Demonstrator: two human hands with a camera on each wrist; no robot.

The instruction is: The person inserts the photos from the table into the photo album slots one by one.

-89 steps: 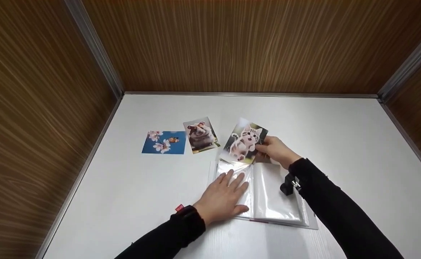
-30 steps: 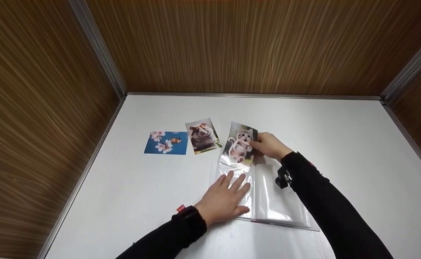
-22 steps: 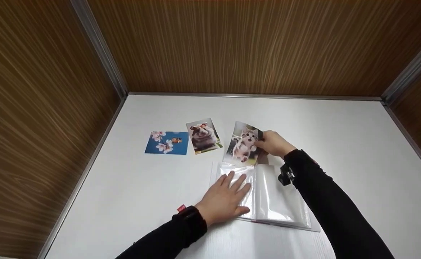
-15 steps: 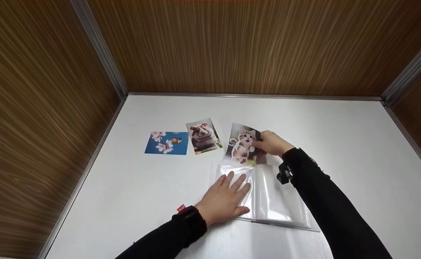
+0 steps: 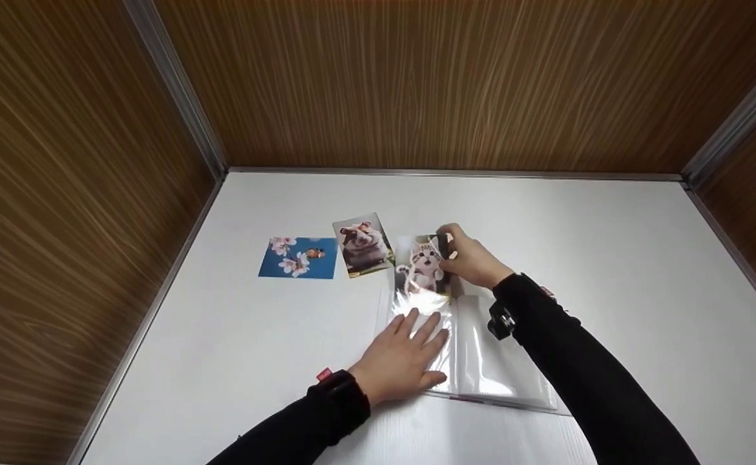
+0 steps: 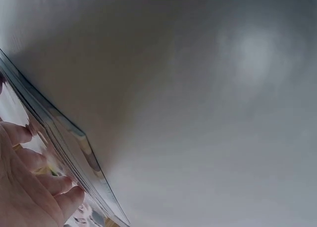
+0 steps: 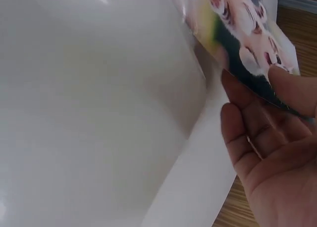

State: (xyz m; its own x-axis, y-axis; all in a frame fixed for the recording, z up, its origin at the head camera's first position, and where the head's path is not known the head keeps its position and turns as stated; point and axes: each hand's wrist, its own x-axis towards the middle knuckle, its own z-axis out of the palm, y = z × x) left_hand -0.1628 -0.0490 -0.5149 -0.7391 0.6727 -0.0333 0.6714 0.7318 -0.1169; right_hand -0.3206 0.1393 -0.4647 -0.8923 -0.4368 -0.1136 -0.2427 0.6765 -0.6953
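Observation:
A photo album (image 5: pixel 501 355) with clear plastic sleeves lies spread on the white table. My left hand (image 5: pixel 400 358) rests on its left page, fingers straight and spread; the left wrist view shows these fingers (image 6: pixel 54 185) along the album's edge. My right hand (image 5: pixel 475 258) pinches the kitten photo (image 5: pixel 422 268) by its right side, thumb on the picture and fingers behind. The photo's lower end is at the top of the left sleeve, overlapping it, under a bright glare. In the right wrist view the kitten photo (image 7: pixel 247 43) bends slightly beside the album page (image 7: pixel 99 113).
Left of the kitten photo lies a hamster photo (image 5: pixel 363 245), its corner close to it. Farther left is a blue photo with blossoms and a butterfly (image 5: pixel 298 258). Wood-grain panels (image 5: pixel 442 84) wall the table at the back and both sides.
My right hand has brought the kitten photo left and nearer the album, turning it more upright, with its lower end now overlapping the left sleeve. The left hand has stayed on the page.

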